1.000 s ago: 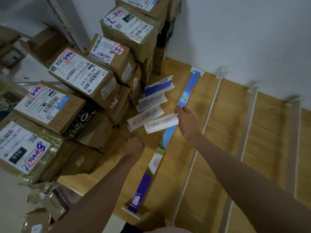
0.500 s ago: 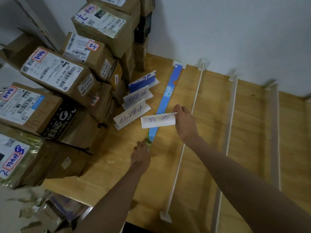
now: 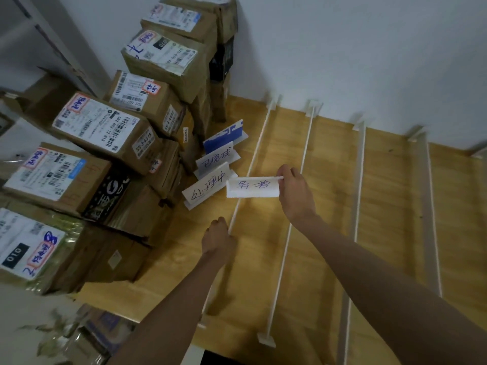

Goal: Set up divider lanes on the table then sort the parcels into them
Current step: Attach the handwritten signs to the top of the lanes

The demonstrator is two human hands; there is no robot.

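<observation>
My right hand (image 3: pixel 295 192) pinches a white label card (image 3: pixel 252 187) with blue handwriting, held just above the wooden table (image 3: pixel 390 206). My left hand (image 3: pixel 218 238) grips the leftmost divider strip (image 3: pixel 253 159), which stands on edge and runs toward the wall. Several more white divider strips (image 3: pixel 303 164) lie parallel to the right. Two more handwritten label cards (image 3: pixel 207 189) and a blue-and-white one (image 3: pixel 224 134) lean beside the parcels. Cardboard parcels (image 3: pixel 105 130) with shipping labels are stacked on the left.
A white wall (image 3: pixel 342 48) bounds the table's far edge. The parcel stack rises high at the back left corner (image 3: pixel 181 35). Crumpled packaging and a plant (image 3: pixel 66 335) sit below the table's near left corner.
My right hand has lifted the label card off the pile and carried it right. My left hand has moved onto the leftmost divider, which has turned from its blue face to thin edge-on.
</observation>
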